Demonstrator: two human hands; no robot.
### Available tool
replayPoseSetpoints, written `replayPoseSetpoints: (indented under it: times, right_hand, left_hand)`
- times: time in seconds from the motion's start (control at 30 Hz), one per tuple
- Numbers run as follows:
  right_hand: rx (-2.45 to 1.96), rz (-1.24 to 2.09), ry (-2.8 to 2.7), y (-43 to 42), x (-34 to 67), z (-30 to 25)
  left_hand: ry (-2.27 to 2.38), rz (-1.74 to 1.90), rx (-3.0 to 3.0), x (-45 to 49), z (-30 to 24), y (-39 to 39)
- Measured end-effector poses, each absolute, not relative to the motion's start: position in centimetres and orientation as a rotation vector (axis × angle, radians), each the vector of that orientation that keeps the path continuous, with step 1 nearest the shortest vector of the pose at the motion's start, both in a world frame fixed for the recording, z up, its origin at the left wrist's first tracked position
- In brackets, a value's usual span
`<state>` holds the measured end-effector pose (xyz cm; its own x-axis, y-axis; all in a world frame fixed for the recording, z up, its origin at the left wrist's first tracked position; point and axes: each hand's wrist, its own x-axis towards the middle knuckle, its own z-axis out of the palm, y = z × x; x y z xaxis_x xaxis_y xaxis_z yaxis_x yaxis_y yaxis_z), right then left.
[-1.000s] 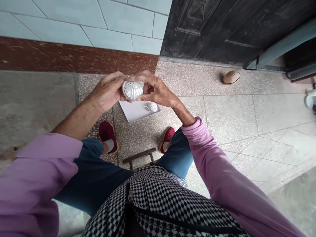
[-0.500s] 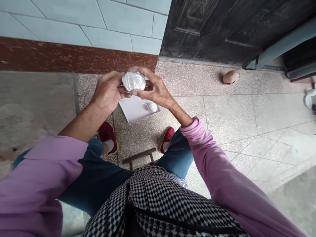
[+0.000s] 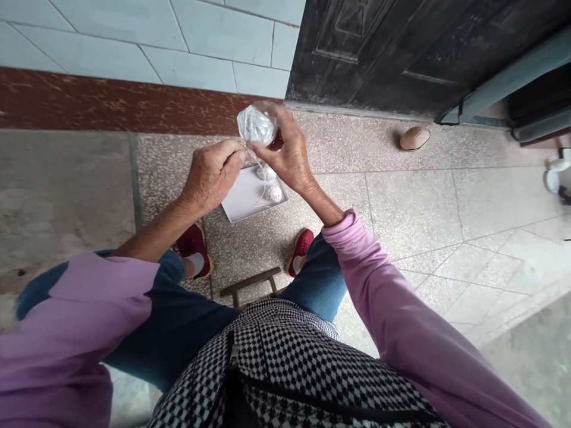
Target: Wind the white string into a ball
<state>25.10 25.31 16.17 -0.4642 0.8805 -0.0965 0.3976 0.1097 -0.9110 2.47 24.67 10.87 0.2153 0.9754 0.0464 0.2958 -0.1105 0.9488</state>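
Note:
My right hand (image 3: 288,145) holds a shiny, crinkled white ball (image 3: 257,125) above the floor, thumb below and fingers round its far side. It looks like wound plastic strip. Just to the lower left of the ball, my left hand (image 3: 214,175) is closed in a pinch, seemingly on a thin white strand close to the ball's edge. Under the hands, a shallow white box lid (image 3: 243,199) lies on the floor. Inside it are two small balls of white string, one nearer me (image 3: 273,194) and one farther off (image 3: 266,173), partly covered by my right hand.
Red shoes (image 3: 303,244) stand on the speckled tile floor either side of a wooden stool bar (image 3: 250,282). A dark door (image 3: 379,53) and a pale tiled wall (image 3: 120,35) bound the far side. A rounded pinkish object (image 3: 414,138) lies by the door.
My right hand has lifted the shiny ball up and to the right. My left hand has come off the ball's side and closed into a pinch below it. The second string ball now shows.

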Motion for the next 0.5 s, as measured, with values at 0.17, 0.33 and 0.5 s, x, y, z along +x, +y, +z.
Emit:
replayPoseSetpoints:
  times: [0.17,0.33,0.5]
  right_hand:
    - [-1.378,1.092,-2.050,25.9,24.7,14.0]
    - [-1.514,0.587,-2.125,26.2,23.7,10.7]
    - [-1.408,0.634,-2.200,25.4,23.2,9.8]
  left_hand:
    - [1.138,0.821,1.394,2.2,10.9,24.7]
    - [1.025,0.735,1.354,2.3,11.3,24.7]
    - [1.088,0.828,1.192,2.8,11.1,24.5]
